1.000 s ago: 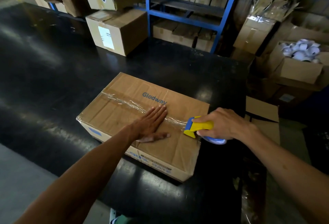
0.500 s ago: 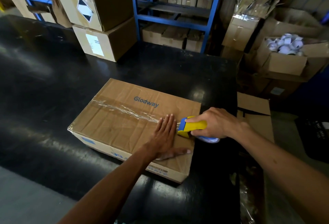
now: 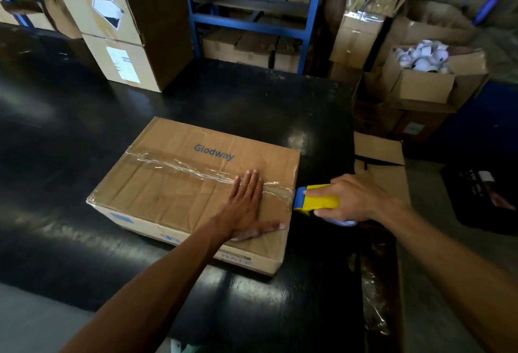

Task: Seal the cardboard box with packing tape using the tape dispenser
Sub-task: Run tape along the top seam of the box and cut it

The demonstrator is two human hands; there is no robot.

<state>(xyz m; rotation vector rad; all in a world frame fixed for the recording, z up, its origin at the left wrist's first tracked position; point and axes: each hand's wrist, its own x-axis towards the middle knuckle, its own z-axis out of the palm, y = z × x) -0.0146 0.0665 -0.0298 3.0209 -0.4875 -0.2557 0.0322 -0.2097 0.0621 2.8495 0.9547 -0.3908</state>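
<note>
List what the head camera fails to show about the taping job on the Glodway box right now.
- Tape roll: the right hand covers most of the tape dispenser; how much tape is left cannot be told.
- Seam under the left hand: the palm hides that part of the tape strip.
- Far and right sides of the cardboard box: turned away from the camera.
- Blue print on the near side: too blurred to read.

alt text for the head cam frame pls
A right hand pulls a yellow and blue tape dispenser off the right edge of a cardboard box, while the left hand presses flat on the clear tape. The box sits on a black table.
</note>
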